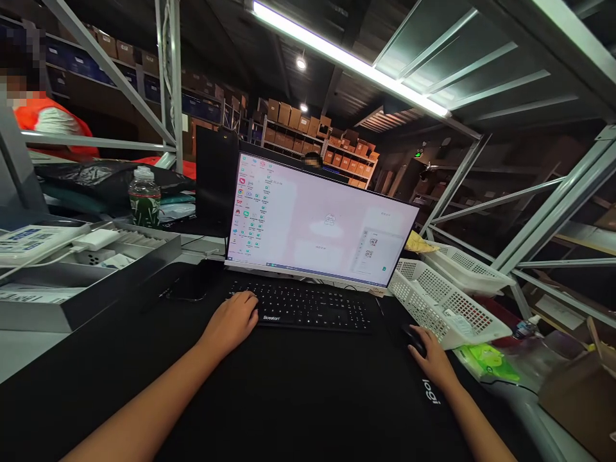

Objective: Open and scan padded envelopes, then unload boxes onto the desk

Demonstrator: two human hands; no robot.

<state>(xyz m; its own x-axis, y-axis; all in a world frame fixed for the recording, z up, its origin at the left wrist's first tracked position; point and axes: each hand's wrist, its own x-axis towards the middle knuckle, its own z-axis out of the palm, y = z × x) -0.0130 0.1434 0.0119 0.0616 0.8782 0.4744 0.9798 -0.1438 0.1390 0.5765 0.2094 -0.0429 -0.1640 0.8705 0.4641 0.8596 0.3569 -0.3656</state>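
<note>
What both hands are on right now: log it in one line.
left hand: on keyboard, left end | right hand: on mouse | screen: lit, behind keyboard

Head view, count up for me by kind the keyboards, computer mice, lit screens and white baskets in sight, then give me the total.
Keyboard: 1
Mouse: 1
Lit screen: 1
White baskets: 2
Total: 5

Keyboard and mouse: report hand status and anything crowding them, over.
Left hand at left end of keyboard. Right hand on mouse. White basket close by mouse, possibly limiting travel.
</note>
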